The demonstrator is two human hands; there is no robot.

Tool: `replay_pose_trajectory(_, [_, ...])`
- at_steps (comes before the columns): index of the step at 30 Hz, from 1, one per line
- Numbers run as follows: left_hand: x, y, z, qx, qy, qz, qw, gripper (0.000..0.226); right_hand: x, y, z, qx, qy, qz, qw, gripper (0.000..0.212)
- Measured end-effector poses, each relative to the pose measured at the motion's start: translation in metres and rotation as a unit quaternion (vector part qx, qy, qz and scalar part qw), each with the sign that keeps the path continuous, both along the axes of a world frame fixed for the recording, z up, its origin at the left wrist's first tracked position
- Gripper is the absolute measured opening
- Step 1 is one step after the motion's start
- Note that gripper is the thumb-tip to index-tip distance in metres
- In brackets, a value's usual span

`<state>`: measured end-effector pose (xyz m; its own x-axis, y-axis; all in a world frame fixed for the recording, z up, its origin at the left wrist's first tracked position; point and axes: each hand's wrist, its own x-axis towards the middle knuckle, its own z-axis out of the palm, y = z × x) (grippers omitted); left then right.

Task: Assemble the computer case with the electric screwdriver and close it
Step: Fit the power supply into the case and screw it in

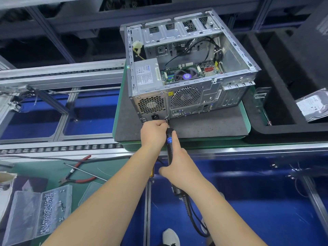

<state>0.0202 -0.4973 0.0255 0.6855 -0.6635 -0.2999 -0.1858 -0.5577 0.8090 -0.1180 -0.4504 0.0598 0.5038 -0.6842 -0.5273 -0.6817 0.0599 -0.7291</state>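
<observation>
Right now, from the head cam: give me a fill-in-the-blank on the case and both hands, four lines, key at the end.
1. The right hand grips the electric ____.
2. The left hand pinches at the tool's tip, at the case's ____ panel.
3. The case's top side is ____, showing the motherboard.
4. The pliers on the bench have ____ handles.

Missing words: screwdriver; rear; open; red

The open computer case [191, 68] fills the grey pad [209, 125] from 11 to 2 o'clock. Bare pad lies free along its rear panel toward 3 o'clock, up to the black foam tray [276, 86]. At 12 o'clock both hands and the electric screwdriver [170, 150] block the panel's lower edge. At 8 o'clock, pliers [78, 172] and a screw box [51, 210] occupy the green bench.
</observation>
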Motion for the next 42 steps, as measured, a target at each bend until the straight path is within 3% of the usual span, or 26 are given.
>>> replay_pose_trajectory(17, [-0.003, 0.003, 0.005, -0.002, -0.007, 0.01, 1.0, 0.024, -0.001, -0.005, 0.002, -0.02, 0.017, 0.022, 0.999, 0.126])
replay_pose_trajectory(19, [-0.007, 0.011, 0.015, 0.0, -0.069, -0.011, 0.998, 0.026, -0.002, -0.005, 0.001, -0.02, 0.016, 0.025, 0.999, 0.127])
replay_pose_trajectory(21, [-0.011, 0.02, 0.032, -0.052, -0.194, -0.047, 0.979, 0.027, -0.002, -0.006, 0.0, -0.023, 0.013, 0.026, 0.999, 0.128])
replay_pose_trajectory(25, [0.006, 0.018, 0.088, -0.25, -0.425, -0.101, 0.864, 0.024, -0.003, -0.006, 0.0, -0.027, 0.012, 0.025, 0.999, 0.129])
replay_pose_trajectory(26, [0.019, 0.008, 0.102, -0.243, -0.464, -0.103, 0.846, 0.027, -0.003, -0.006, 0.001, -0.026, 0.012, 0.025, 0.999, 0.129])
replay_pose_trajectory(28, [0.048, -0.014, 0.125, -0.129, -0.508, -0.147, 0.839, 0.035, -0.003, -0.006, 0.002, -0.027, 0.015, 0.026, 0.999, 0.129])
replay_pose_trajectory(30, [0.07, -0.029, 0.137, 0.006, -0.486, -0.252, 0.837, 0.046, -0.003, -0.006, 0.003, -0.027, 0.017, 0.027, 0.999, 0.129])
replay_pose_trajectory(33, [0.086, -0.034, 0.133, 0.11, -0.46, -0.355, 0.806, 0.07, -0.002, -0.007, 0.004, -0.026, 0.019, 0.03, 0.999, 0.128])
replay_pose_trajectory(42, [0.087, -0.028, 0.134, 0.138, -0.481, -0.372, 0.782, 0.092, 0.003, -0.006, 0.0, -0.035, 0.03, 0.029, 0.999, 0.127])
